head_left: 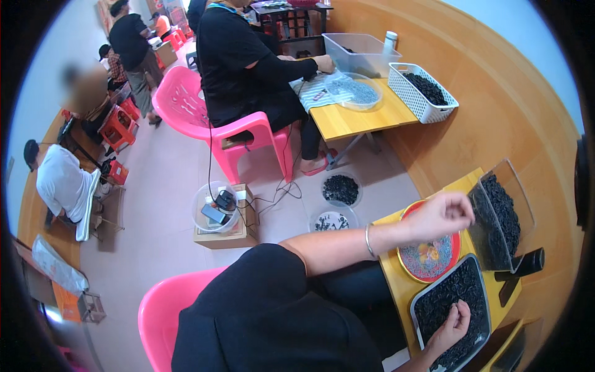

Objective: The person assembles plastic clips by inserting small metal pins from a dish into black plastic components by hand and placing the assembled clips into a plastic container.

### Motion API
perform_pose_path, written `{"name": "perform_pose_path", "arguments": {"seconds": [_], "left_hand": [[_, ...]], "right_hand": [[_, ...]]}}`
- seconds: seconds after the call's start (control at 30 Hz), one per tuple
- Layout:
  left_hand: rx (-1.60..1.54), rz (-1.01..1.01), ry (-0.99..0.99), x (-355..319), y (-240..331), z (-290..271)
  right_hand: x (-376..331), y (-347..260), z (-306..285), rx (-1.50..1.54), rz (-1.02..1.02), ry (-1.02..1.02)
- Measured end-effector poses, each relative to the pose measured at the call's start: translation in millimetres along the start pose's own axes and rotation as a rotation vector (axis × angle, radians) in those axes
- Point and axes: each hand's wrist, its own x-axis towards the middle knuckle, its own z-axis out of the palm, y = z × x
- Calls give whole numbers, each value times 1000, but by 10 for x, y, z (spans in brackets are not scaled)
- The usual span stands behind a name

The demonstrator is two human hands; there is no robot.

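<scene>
My left hand (441, 215) hovers over a red plate (406, 263) with a patterned middle and a few small orange bits; its fingers are bunched together, and I cannot see anything in them. My right hand (451, 327) rests in a dark rectangular tray (427, 296) full of small black pieces, fingers curled into them. Both tray and plate sit on a yellow table (392, 273). Just beyond the plate stands a tilted clear container (503, 214) holding more black pieces. A black bar-shaped object (527, 263) lies beside it.
Two bowls of black pieces (341, 189) (333, 220) stand on the floor by a wooden box with a clear tub (218, 214). A person in black sits on a pink chair (186, 102) at another yellow table (356, 118) with a white basket (424, 93). Other people sit at far left.
</scene>
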Motion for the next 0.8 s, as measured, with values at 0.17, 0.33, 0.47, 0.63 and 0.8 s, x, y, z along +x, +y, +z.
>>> {"name": "perform_pose_path", "arguments": {"seconds": [0.17, 0.33, 0.47, 0.63, 0.8], "left_hand": [[145, 373, 144, 96, 886, -277], [149, 912, 239, -80, 1817, -305], [29, 1180, 171, -247, 2316, -180], [76, 1127, 97, -447, 2339, 43], [50, 1032, 16, -669, 2536, 20]], "right_hand": [[217, -649, 172, -66, -234, -127], [307, -1410, 294, -156, -528, -291], [243, -1496, 311, -204, -670, -346], [43, -1562, 347, -316, -540, -387], [-133, -1391, 113, -426, -469, -313]]}}
